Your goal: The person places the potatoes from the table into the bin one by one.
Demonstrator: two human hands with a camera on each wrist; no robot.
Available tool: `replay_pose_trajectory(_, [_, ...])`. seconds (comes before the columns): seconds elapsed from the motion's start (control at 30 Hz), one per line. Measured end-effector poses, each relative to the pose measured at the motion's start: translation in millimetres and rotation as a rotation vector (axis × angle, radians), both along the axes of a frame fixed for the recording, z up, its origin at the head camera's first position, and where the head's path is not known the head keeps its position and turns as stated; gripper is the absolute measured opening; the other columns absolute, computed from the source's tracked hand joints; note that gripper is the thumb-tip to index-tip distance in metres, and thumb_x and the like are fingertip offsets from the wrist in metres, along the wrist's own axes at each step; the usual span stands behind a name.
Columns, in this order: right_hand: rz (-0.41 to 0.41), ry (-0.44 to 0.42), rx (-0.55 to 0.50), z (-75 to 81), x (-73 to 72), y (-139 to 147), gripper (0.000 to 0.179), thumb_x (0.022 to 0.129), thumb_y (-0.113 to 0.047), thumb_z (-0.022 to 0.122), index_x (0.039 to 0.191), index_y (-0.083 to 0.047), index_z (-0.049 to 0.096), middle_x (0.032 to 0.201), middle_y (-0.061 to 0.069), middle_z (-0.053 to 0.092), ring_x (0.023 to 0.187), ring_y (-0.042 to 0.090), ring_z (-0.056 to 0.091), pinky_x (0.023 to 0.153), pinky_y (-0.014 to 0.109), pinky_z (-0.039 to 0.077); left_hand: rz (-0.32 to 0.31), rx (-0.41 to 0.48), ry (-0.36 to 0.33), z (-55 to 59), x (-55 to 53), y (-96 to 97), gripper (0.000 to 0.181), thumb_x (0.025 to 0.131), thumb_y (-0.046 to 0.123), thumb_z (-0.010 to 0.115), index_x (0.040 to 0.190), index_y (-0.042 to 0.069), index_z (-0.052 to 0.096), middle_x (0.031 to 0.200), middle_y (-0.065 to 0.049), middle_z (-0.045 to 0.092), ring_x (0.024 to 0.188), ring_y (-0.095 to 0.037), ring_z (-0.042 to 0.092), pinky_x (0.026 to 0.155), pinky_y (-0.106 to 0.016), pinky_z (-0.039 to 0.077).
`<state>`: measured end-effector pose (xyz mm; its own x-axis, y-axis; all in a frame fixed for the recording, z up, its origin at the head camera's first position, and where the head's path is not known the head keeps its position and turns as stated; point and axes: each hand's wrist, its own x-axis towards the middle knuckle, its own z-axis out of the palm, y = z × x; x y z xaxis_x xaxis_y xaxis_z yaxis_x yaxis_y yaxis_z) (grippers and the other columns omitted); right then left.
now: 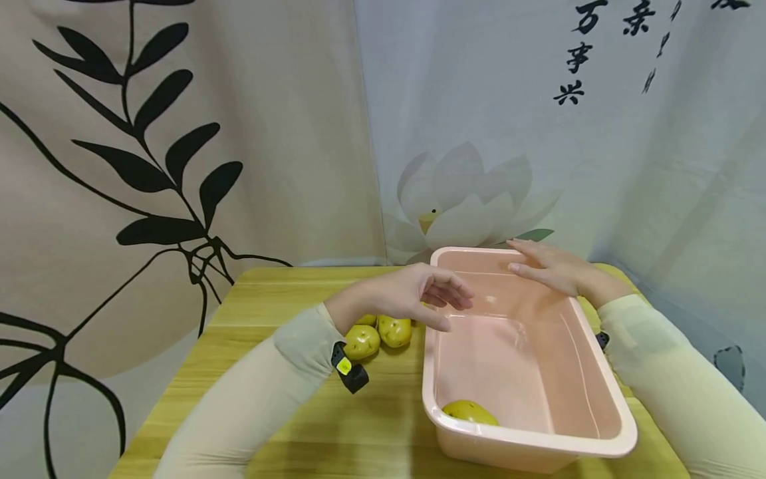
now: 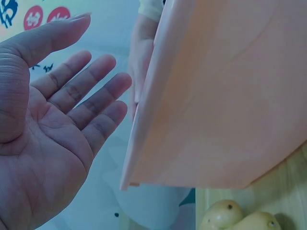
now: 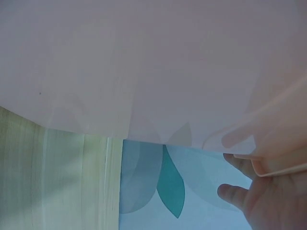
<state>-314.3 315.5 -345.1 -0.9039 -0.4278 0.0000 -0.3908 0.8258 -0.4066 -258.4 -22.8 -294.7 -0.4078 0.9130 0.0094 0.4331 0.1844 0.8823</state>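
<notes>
Left hand (image 1: 419, 293) hangs loose over the left rim (image 1: 429, 362) of the pink tub (image 1: 491, 372); right hand (image 1: 553, 269), fingers straight, touches its far edge (image 1: 473, 251)

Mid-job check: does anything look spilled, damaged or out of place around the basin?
Nothing stands out. The pink basin shows no spill or visible damage. One potato lies inside, near its near left corner; other potatoes sit on the table to its left, partly hidden by the left hand.

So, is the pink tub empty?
Not empty: in the head view, one potato shows inside the tub, by its near left corner.
</notes>
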Motion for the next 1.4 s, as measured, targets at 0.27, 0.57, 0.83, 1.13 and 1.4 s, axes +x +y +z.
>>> replay_pose_trajectory(0.27, [0.003,-0.004,0.006,0.9,3.5,1.2,0.074,0.096,-0.057,0.044,0.154,-0.017,0.021,0.158,0.015,0.019,0.142,0.043,0.017,0.106,0.066,0.017,0.044,0.039,-0.003,2.3,-1.7,-18.7,0.05,0.083,0.002,0.074,0.128,0.001,0.054,0.125,-0.011,0.06,0.118,-0.025,0.056,0.103,-0.037,0.042])
replay_pose_trajectory(0.57, [-0.007,0.017,-0.01,1.0,3.4,-0.6,0.072,0.096,-0.057,0.043,0.154,-0.019,0.023,0.158,0.012,0.021,0.142,0.04,0.017,0.108,0.063,0.018,0.112,0.057,-0.004,1.0,-2.8,-48.5,0.051,0.083,0.005,0.075,0.129,0.0,0.053,0.124,-0.012,0.061,0.117,-0.023,0.057,0.102,-0.033,0.042])
replay_pose_trajectory(0.83, [-0.018,0.0,-0.006,3.2,5.4,-0.4,0.074,0.096,-0.059,0.043,0.154,-0.019,0.023,0.158,0.012,0.02,0.142,0.04,0.017,0.107,0.065,0.018,0.171,0.066,-0.028,-2.3,-3.0,-73.8,0.052,0.083,0.004,0.074,0.13,-0.002,0.051,0.125,-0.009,0.061,0.12,-0.027,0.054,0.105,-0.041,0.039])
replay_pose_trajectory(1.13, [-0.021,-0.006,0.003,3.0,5.7,-0.6,0.074,0.096,-0.059,0.042,0.155,-0.02,0.021,0.158,0.012,0.021,0.141,0.041,0.019,0.106,0.065,0.019,0.222,0.073,-0.045,-15.9,-6.5,-101.7,0.051,0.084,0.007,0.074,0.129,0.003,0.053,0.126,-0.01,0.06,0.12,-0.026,0.054,0.106,-0.045,0.038])
replay_pose_trajectory(1.4, [-0.018,-0.014,-0.005,2.7,5.1,0.4,0.074,0.096,-0.059,0.042,0.155,-0.02,0.02,0.158,0.012,0.02,0.141,0.041,0.019,0.106,0.065,0.02,0.292,0.063,-0.073,-34.3,-8.0,-119.0,0.051,0.085,0.007,0.074,0.131,0.002,0.052,0.127,-0.011,0.058,0.12,-0.028,0.053,0.105,-0.049,0.037])
